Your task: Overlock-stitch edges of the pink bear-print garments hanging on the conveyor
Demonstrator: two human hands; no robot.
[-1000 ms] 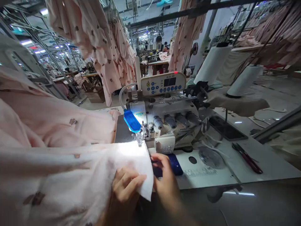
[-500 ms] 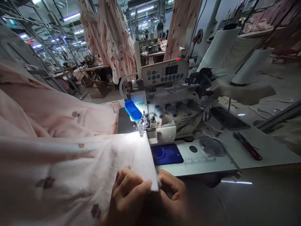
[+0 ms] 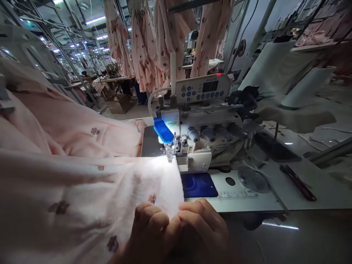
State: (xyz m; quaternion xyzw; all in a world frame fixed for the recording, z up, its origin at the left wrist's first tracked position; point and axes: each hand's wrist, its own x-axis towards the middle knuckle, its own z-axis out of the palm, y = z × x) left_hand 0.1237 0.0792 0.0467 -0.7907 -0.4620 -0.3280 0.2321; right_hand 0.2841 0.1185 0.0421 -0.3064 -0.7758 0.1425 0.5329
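Pale pink fleece fabric with small brown flower prints spreads over the left side, its far edge lying at the presser foot of an overlock sewing machine. My left hand is closed on the fabric near its front right corner. Beside it my right hand pinches the fabric's right edge, with fingertips close to the left thumb. The blue lamp cover sits over the needle area, which is brightly lit. The exact spot between both thumbs is hidden.
Red-handled snips lie on the table at right. Behind the machine stand white thread cones. A blue plate and a clear round dish are near the fabric. Pink garments hang beyond.
The view has shifted slightly, so the machine sits a little further right and lower. My right hand's fingers have moved onto the fabric's edge, and its front corner is now covered by my hands.
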